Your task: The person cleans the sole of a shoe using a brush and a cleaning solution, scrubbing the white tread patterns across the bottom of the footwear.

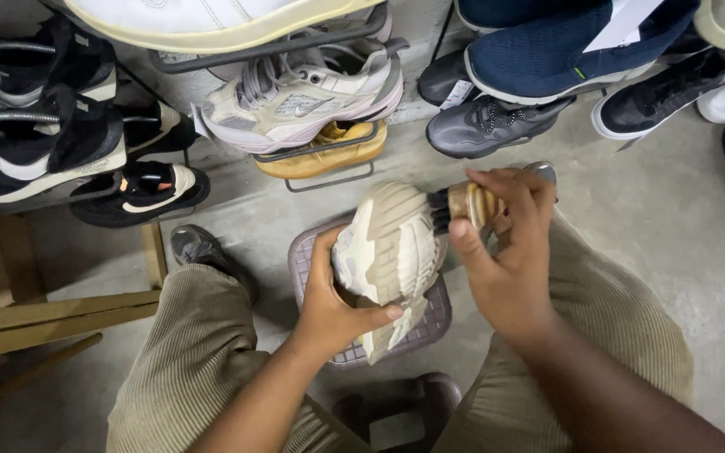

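Note:
My left hand grips a cream and beige sneaker, turned so its ribbed sole faces up. My right hand holds a wooden-handled brush whose dark bristles press against the right edge of the sole. Sneaker and hands hover over a small mauve plastic basket that stands on the concrete floor between my knees.
Metal racks at the back carry many shoes: black and white sneakers at left, a grey-pink sneaker in the middle, a grey one and a navy one at right. Wooden planks lie at left.

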